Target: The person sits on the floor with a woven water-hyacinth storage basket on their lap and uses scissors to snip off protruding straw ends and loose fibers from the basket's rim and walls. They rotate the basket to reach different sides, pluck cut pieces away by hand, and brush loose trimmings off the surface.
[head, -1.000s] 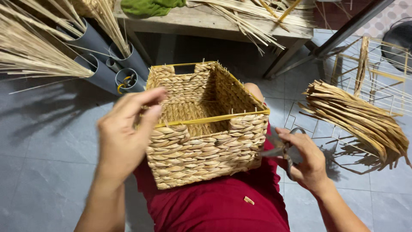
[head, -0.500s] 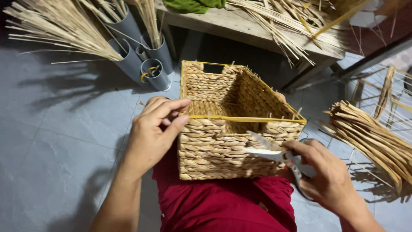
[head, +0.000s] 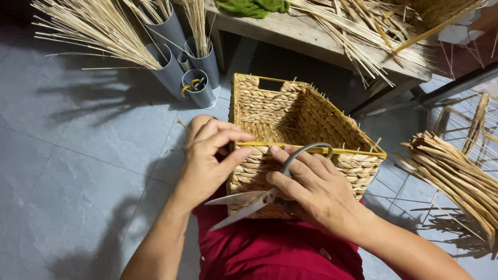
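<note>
1. Grey floor tiles point(head: 78, 155) all around, with a rough wooden tabletop point(head: 290, 32) at the top of the view, loaded with loose pale straw stalks point(head: 363, 26) and a green cloth point(head: 251, 7).
2. Over on the left, a cluster of grey plastic pipes point(head: 199, 78) stands on the floor, stuffed with more dry stalks that fan out to the left.
3. Right side has a thick bundle of flat brownish reed strips point(head: 456, 181) lying next to some thin wire frames point(head: 415, 202).
4. Main thing: a rectangular woven basket point(head: 295, 119) sits on the person's lap, on the red fabric point(head: 270, 249), with a yellow rod point(head: 311, 149) running along its near rim and little stalk ends poking up from the edges.
5. Left hand point(head: 210, 161) is on the basket's near-left corner, with the fingertips pinching at the rim right by the yellow rod, so its grip is closed on the basket edge.
6. Right hand point(head: 311, 189) presses against the near wall of the basket, and its grip is wrapped round the grey handle of a pair of scissors point(head: 249, 202).
7. Blades are parted a bit and point left, towards the left wrist, just below the basket.
</note>
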Available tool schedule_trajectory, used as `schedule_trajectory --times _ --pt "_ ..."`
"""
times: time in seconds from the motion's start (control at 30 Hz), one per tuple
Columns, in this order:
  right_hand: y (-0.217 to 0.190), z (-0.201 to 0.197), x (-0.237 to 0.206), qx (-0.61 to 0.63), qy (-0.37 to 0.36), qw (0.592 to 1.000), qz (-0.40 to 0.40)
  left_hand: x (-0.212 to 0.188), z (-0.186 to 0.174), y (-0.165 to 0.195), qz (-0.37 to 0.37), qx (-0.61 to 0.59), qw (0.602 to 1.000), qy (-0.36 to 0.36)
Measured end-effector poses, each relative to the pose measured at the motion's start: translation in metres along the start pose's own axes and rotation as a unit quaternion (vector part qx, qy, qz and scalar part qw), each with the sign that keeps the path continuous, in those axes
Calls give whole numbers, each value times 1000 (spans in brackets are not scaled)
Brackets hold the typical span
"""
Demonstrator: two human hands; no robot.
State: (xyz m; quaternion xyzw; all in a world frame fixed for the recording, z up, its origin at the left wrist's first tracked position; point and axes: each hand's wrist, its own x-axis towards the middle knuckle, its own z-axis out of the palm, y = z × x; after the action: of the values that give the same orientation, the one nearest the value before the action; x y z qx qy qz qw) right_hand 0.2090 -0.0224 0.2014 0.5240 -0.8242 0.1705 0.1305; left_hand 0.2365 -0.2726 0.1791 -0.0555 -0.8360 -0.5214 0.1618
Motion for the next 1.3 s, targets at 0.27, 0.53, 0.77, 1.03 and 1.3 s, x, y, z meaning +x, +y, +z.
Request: schedule_trajectory --times 0.27,0.53,0.77,1.03,1.3 --pt "-2 2 2 -144 -46 986 -65 8 -4 10 102 154 983 -14" --pt "-4 6 12 -151 -83 983 -63 7 17 11 98 255 962 -14" --pt "-11 5 17 -159 -68 984 -40 6 4 7 183 250 950 32" --pt "-3 -16 -18 -1 -17 1000 -17 0 -20 -10 -59 -145 985 -67" --pt "20 -34 -68 -12 -17 986 164 -4 -1 -11 43 -33 997 57"
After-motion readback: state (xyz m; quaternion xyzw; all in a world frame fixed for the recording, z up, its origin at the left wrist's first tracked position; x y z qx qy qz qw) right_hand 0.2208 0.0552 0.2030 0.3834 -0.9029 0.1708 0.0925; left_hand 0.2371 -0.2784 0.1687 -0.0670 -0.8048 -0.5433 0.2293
